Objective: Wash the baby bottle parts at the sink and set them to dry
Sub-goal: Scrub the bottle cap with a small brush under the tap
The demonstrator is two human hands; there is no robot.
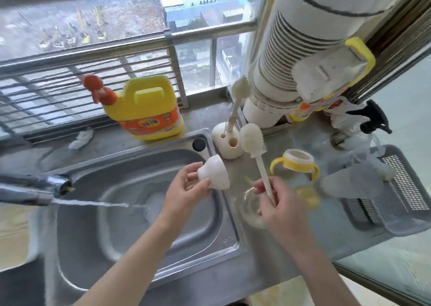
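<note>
Left hand [186, 185], centre frame over the right rim of the sink: thumb and fingertips curled round a white dome-shaped plastic bottle cap [214, 174]. The cap sits at the hand's upper right, tilted, with its narrow end toward the fingers.

Right hand [278, 206], just right of the left and apart from it: fingers pinch the lower handle of a white long-handled bottle brush [253, 142]. Its bristled head stands up and away from the hand, toward the upper left.

Just beyond the right hand's knuckles lies a clear baby bottle with a yellow collar and two yellow side handles [299, 164], mouth open, on the steel counter. Its body is blurred. I see a clear round shape under the right hand and cannot tell what it is.

Behind the cap stands a white rounded brush holder [227, 145], with a second white brush [240, 89] upright in it.

Right of frame: grey perforated plastic basket [401, 184].

Lower left: stainless steel sink basin [130, 231]. A chrome tap [35, 189] at the left edge runs water into it.

Upper centre-left, on the sill ledge: yellow detergent jug with an orange pump [149, 110].
</note>
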